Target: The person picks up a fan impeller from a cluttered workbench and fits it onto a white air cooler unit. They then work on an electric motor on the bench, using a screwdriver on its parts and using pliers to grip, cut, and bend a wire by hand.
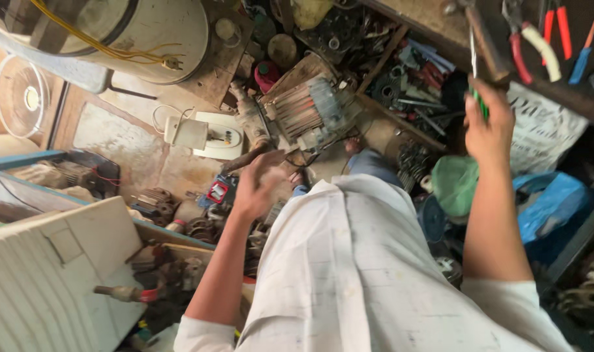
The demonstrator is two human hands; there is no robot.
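My right hand (pixel 489 127) is raised at the upper right and closed around a green-handled screwdriver (pixel 477 98), whose thin shaft points up toward a dark tool rack. My left hand (pixel 258 182) is lower, near the middle, with its fingers curled on a dark brown rod-like tool (pixel 244 160). Just beyond that hand lies a motor part (pixel 310 111) with copper-coloured windings and a grey metal frame. My white shirt (pixel 375 274) fills the lower middle of the view.
Red-handled pliers (pixel 525 45) and other tools hang on the rack at top right. A white drum (pixel 147 32), a white switch box (pixel 209 133), a fan guard (pixel 23 98), a ribbed white panel (pixel 49 280), a green cloth (pixel 456 182) and a blue bag (pixel 551 202) crowd the floor among scrap parts.
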